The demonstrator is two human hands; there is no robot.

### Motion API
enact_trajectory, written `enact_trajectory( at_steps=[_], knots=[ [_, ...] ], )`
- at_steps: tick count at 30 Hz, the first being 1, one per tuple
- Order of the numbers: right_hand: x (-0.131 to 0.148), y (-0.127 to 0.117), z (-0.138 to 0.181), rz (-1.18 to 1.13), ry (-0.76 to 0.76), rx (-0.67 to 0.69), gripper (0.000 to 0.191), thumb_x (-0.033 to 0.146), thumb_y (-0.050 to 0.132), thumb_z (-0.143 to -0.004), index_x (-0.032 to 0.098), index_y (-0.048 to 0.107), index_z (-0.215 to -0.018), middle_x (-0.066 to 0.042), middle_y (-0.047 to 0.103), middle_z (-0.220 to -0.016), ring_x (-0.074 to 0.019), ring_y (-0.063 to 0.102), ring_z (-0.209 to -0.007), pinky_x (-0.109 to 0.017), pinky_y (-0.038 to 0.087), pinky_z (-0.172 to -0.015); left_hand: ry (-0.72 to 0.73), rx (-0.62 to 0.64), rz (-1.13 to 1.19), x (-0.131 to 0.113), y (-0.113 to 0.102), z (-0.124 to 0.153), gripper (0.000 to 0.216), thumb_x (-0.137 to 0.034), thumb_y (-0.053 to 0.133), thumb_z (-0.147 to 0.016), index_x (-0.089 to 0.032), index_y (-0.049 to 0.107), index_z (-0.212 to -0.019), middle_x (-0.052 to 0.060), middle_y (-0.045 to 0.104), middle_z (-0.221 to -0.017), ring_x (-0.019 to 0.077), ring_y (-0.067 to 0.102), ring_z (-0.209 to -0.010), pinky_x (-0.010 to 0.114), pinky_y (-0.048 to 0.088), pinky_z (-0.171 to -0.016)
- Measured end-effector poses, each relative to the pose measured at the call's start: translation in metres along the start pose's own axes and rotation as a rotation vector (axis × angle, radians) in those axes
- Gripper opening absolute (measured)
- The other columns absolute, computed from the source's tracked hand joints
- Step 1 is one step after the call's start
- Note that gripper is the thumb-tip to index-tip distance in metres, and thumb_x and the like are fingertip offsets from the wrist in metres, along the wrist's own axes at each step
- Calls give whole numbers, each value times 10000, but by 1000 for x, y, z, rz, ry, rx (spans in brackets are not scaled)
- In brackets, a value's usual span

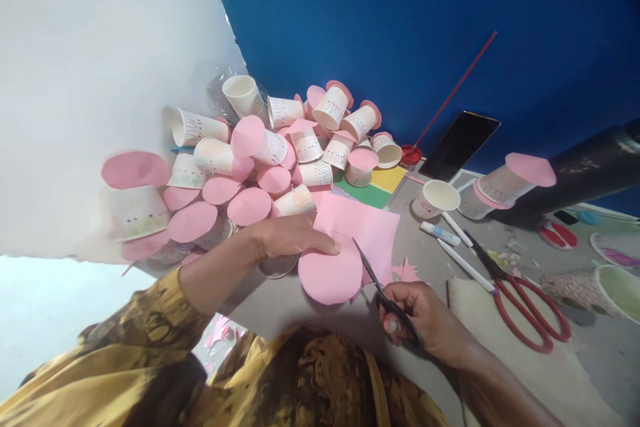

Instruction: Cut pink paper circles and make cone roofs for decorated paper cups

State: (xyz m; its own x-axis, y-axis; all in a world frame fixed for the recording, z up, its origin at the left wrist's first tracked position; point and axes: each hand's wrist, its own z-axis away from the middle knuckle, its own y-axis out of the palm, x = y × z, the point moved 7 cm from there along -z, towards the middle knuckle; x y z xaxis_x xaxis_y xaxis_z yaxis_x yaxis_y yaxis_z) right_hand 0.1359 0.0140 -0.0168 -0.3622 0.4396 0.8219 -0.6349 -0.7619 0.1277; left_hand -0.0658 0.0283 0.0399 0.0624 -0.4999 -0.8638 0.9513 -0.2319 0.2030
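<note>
My left hand lies flat, fingers stretched, on a pink paper circle that rests over a pink paper sheet on the grey table. My right hand grips black-handled scissors, with the blades open at the right edge of the circle. A round lid or cup rim shows just under my left wrist.
A heap of paper cups with pink paper lids fills the back left. Nearby stand a single cup, lidded cups, white markers, large red scissors, a phone, a black tube and green and yellow sheets.
</note>
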Motion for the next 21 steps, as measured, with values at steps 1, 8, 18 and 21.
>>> enact_trajectory(
  at_steps=[1, 8, 18, 21],
  knots=[
    [1, 1, 0, -6, 2, 2, 464, 511, 920, -546, 185, 595, -603, 47, 557, -511, -94, 467, -470, -220, 384, -489, -5, 13, -10, 0, 1, 0, 271, -283, 829, -641, -217, 823, -904, 93, 800, -959, 305, 731, -907, 360, 577, -744],
    [1, 1, -1, 1, 10, 4, 473, 523, 908, -550, 194, 568, -579, 58, 530, -503, -88, 439, -456, -220, 379, -476, -42, 39, -61, 0, 1, 0, 323, -327, 827, -652, -222, 802, -956, 61, 795, -973, 285, 712, -963, 342, 564, -807],
    [-5, -1, -1, 64, -6, 11, 445, 515, 871, -609, 200, 558, -592, 50, 538, -511, -99, 448, -466, -229, 334, -475, -49, -49, -101, 2, -6, 3, 166, -333, 830, -647, -203, 764, -726, 100, 780, -851, 309, 713, -836, 387, 559, -753],
    [-5, 0, -1, 65, 2, 24, 420, 493, 871, -617, 197, 574, -608, 44, 549, -515, -106, 460, -474, -233, 334, -484, -31, -44, -81, 0, -4, 2, 176, -285, 850, -611, -218, 791, -763, 103, 788, -873, 313, 715, -826, 380, 558, -731]
  ],
)
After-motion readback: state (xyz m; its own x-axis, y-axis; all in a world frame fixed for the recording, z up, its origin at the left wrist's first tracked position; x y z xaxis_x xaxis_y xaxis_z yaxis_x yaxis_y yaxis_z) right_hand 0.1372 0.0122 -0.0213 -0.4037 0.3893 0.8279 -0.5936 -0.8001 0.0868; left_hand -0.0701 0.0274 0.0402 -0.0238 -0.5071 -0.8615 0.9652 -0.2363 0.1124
